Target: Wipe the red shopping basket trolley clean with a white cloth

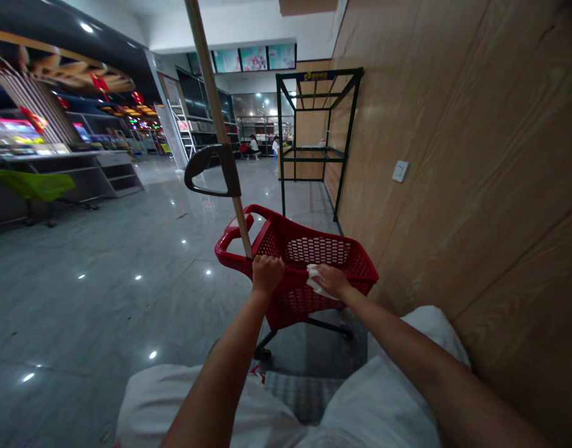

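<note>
A red plastic shopping cart (314,239) with a perforated basket stands in front of my knees, its handle end to the left. My left hand (267,272) is closed over the near rim of the basket, close to the handle. Farther right along the same rim, my right hand (331,280) presses a crumpled white cloth (315,285) against the red plastic; its fingertips are partly hidden. A tall pale pole (211,81) rises at the cart's handle end, just beyond my left hand. A dark grey loop-shaped piece (229,171) is fixed on it.
A wood-panelled wall (435,205) with a socket (400,171) runs close on my right. Behind the cart stands a dark metal frame rack (312,160). A green chair (33,185) and a grey counter (120,171) are at left. Shiny tiles (127,249) cover the floor.
</note>
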`<action>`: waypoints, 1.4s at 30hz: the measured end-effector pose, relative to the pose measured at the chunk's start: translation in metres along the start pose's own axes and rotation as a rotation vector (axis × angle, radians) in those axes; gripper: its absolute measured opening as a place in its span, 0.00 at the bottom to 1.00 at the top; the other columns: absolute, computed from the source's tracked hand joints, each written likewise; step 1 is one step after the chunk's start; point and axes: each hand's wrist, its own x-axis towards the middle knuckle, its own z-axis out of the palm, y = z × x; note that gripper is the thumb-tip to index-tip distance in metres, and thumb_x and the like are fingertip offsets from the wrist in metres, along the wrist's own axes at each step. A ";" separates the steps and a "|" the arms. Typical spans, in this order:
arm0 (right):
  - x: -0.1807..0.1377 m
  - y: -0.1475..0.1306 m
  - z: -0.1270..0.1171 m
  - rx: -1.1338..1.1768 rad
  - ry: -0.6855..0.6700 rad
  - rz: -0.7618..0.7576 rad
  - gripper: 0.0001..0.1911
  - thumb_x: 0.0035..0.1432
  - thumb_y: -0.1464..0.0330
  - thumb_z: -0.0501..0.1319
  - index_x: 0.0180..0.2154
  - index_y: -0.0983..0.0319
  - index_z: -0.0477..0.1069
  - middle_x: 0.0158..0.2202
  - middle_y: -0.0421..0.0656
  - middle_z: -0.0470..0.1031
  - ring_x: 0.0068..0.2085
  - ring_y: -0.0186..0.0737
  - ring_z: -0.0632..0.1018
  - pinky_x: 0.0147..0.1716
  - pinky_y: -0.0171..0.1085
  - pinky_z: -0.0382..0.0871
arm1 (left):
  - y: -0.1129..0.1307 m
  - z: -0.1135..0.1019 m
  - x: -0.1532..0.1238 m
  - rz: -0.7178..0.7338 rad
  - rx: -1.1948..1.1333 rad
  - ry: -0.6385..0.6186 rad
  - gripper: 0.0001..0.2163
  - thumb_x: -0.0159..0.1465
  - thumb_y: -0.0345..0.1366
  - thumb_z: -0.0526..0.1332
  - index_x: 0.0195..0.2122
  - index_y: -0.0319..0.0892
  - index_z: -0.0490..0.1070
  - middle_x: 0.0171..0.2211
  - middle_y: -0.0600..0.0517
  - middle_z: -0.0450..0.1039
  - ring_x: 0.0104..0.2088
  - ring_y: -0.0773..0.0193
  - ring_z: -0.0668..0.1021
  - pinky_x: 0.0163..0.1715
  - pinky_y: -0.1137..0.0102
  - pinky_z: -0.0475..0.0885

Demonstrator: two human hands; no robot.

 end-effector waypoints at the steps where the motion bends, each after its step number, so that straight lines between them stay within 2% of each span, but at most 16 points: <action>1: 0.005 -0.006 -0.001 -0.008 -0.009 -0.007 0.16 0.62 0.63 0.54 0.49 0.60 0.69 0.45 0.47 0.74 0.44 0.41 0.75 0.44 0.38 0.67 | 0.003 0.002 0.001 -0.018 -0.013 0.004 0.20 0.65 0.35 0.47 0.25 0.37 0.76 0.25 0.41 0.75 0.32 0.55 0.74 0.39 0.58 0.58; 6: 0.039 -0.058 0.002 0.020 0.044 -0.065 0.15 0.62 0.64 0.54 0.49 0.59 0.69 0.46 0.46 0.74 0.47 0.40 0.74 0.48 0.36 0.65 | 0.009 0.003 0.005 -0.005 -0.005 -0.008 0.20 0.66 0.35 0.46 0.26 0.37 0.76 0.25 0.41 0.75 0.32 0.55 0.74 0.38 0.58 0.58; 9: 0.041 -0.064 0.006 0.029 0.076 -0.074 0.17 0.63 0.63 0.53 0.52 0.58 0.67 0.48 0.45 0.74 0.48 0.40 0.74 0.49 0.36 0.65 | 0.003 0.002 0.005 0.035 0.021 -0.035 0.21 0.66 0.35 0.46 0.27 0.37 0.76 0.26 0.41 0.76 0.32 0.54 0.74 0.37 0.58 0.58; 11: 0.028 -0.046 0.006 0.011 0.061 -0.062 0.18 0.63 0.63 0.53 0.53 0.58 0.66 0.49 0.44 0.73 0.48 0.39 0.74 0.48 0.36 0.65 | -0.002 0.003 0.005 0.050 0.033 -0.037 0.20 0.67 0.36 0.45 0.27 0.38 0.75 0.26 0.42 0.76 0.32 0.54 0.74 0.37 0.58 0.58; 16: -0.028 0.035 -0.007 -0.070 0.036 0.014 0.15 0.63 0.64 0.52 0.50 0.58 0.69 0.49 0.46 0.72 0.48 0.40 0.74 0.48 0.39 0.66 | -0.012 0.009 0.000 0.047 0.030 0.011 0.19 0.67 0.37 0.47 0.26 0.41 0.74 0.26 0.45 0.75 0.32 0.55 0.73 0.38 0.59 0.58; 18: -0.036 0.046 -0.010 -0.045 0.075 -0.005 0.16 0.62 0.66 0.54 0.50 0.59 0.68 0.52 0.47 0.70 0.51 0.41 0.72 0.51 0.42 0.66 | -0.011 0.011 -0.002 0.036 0.025 0.035 0.19 0.67 0.37 0.47 0.25 0.42 0.73 0.25 0.47 0.75 0.32 0.56 0.72 0.39 0.59 0.58; 20: -0.028 0.033 -0.006 0.014 0.109 -0.060 0.17 0.61 0.67 0.55 0.51 0.60 0.68 0.55 0.48 0.68 0.54 0.42 0.69 0.53 0.43 0.65 | -0.008 0.010 -0.003 0.013 -0.010 0.053 0.18 0.66 0.37 0.48 0.23 0.43 0.72 0.24 0.48 0.74 0.32 0.57 0.72 0.40 0.59 0.57; 25: 0.030 -0.060 0.019 0.186 0.206 -0.200 0.22 0.61 0.69 0.53 0.57 0.62 0.62 0.57 0.48 0.67 0.58 0.39 0.66 0.58 0.43 0.60 | -0.001 0.005 -0.005 0.008 -0.074 0.068 0.17 0.66 0.36 0.49 0.22 0.42 0.70 0.24 0.47 0.73 0.32 0.57 0.72 0.38 0.60 0.57; 27: 0.040 -0.080 0.022 0.217 0.258 -0.222 0.23 0.61 0.69 0.52 0.58 0.63 0.61 0.60 0.48 0.63 0.60 0.40 0.63 0.59 0.43 0.58 | -0.002 0.004 -0.006 0.054 -0.055 0.074 0.16 0.66 0.36 0.49 0.24 0.43 0.70 0.25 0.47 0.74 0.32 0.57 0.72 0.38 0.60 0.57; 29: 0.034 -0.073 0.018 0.224 0.249 -0.254 0.22 0.61 0.69 0.53 0.58 0.62 0.62 0.62 0.47 0.60 0.61 0.39 0.62 0.59 0.42 0.58 | -0.005 0.003 -0.008 0.081 -0.041 0.086 0.16 0.66 0.36 0.49 0.24 0.43 0.70 0.25 0.48 0.74 0.32 0.57 0.72 0.37 0.60 0.56; 31: 0.014 -0.044 0.010 0.210 0.191 -0.252 0.21 0.61 0.68 0.53 0.56 0.60 0.64 0.61 0.46 0.62 0.60 0.38 0.64 0.58 0.42 0.60 | -0.009 0.004 -0.009 0.084 -0.034 0.102 0.16 0.66 0.36 0.49 0.23 0.43 0.69 0.25 0.48 0.74 0.32 0.58 0.71 0.38 0.60 0.56; 34: -0.024 0.009 -0.004 0.155 0.138 -0.130 0.17 0.62 0.66 0.54 0.51 0.59 0.69 0.54 0.45 0.70 0.55 0.39 0.70 0.55 0.42 0.64 | -0.013 0.006 -0.012 0.074 -0.025 0.134 0.16 0.66 0.36 0.49 0.22 0.44 0.68 0.25 0.50 0.74 0.32 0.58 0.71 0.38 0.61 0.56; 36: -0.039 0.030 -0.010 0.110 0.135 -0.053 0.16 0.63 0.65 0.53 0.49 0.60 0.70 0.51 0.46 0.72 0.53 0.40 0.72 0.54 0.43 0.64 | -0.013 0.007 -0.012 0.069 -0.020 0.150 0.16 0.66 0.35 0.50 0.21 0.44 0.67 0.24 0.51 0.73 0.31 0.59 0.70 0.38 0.61 0.56; 37: -0.040 0.031 -0.010 0.096 0.132 -0.037 0.15 0.63 0.65 0.52 0.49 0.60 0.70 0.50 0.46 0.73 0.52 0.40 0.72 0.54 0.43 0.64 | -0.013 0.008 -0.013 0.061 -0.015 0.157 0.16 0.66 0.35 0.50 0.20 0.44 0.67 0.24 0.51 0.73 0.31 0.59 0.70 0.38 0.61 0.56; 39: -0.031 0.017 -0.007 0.091 0.122 -0.059 0.15 0.64 0.66 0.51 0.48 0.61 0.71 0.49 0.46 0.73 0.51 0.39 0.72 0.53 0.42 0.65 | -0.011 0.009 -0.013 0.036 -0.028 0.165 0.16 0.65 0.34 0.50 0.20 0.44 0.66 0.23 0.51 0.72 0.31 0.59 0.70 0.38 0.61 0.56; 42: 0.003 -0.035 0.005 0.114 0.130 -0.140 0.15 0.64 0.66 0.52 0.49 0.61 0.69 0.49 0.45 0.73 0.51 0.39 0.72 0.52 0.41 0.65 | -0.007 0.009 -0.013 0.002 -0.101 0.156 0.16 0.65 0.34 0.50 0.20 0.44 0.67 0.23 0.50 0.72 0.32 0.59 0.70 0.38 0.60 0.56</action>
